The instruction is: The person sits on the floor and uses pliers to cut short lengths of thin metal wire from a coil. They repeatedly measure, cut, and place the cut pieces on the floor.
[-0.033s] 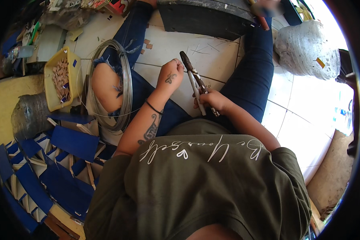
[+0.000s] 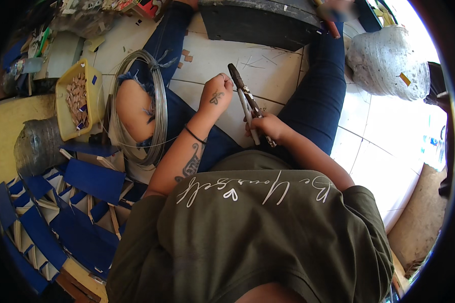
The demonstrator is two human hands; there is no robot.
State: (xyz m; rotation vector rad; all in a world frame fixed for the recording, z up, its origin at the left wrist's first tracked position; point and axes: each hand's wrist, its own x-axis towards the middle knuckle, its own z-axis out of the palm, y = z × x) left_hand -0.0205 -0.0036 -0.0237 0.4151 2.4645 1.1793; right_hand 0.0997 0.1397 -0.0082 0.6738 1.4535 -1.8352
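My right hand (image 2: 266,126) is wrapped round the handles of a long pair of pliers (image 2: 236,78), worn and dark with pale patches. Its handles stand a little apart, and its dark head points up and left. Close to that head, my left hand (image 2: 217,94) is closed in a fist; whatever its fingers may pinch is too small to make out. Around my bent left knee hangs a coil of silvery wire (image 2: 160,113), bound with a twist at its far end. One loose strand runs from the coil to my left forearm and disappears behind it.
A yellow tub (image 2: 62,107) of small brown pieces stands left of the coil. Blue-covered boards (image 2: 93,179) are stacked at lower left. Ahead sits a dark block (image 2: 263,25), with thin wire bits (image 2: 258,61) on the tiles before it. A plastic-wrapped bundle (image 2: 384,63) stands far right.
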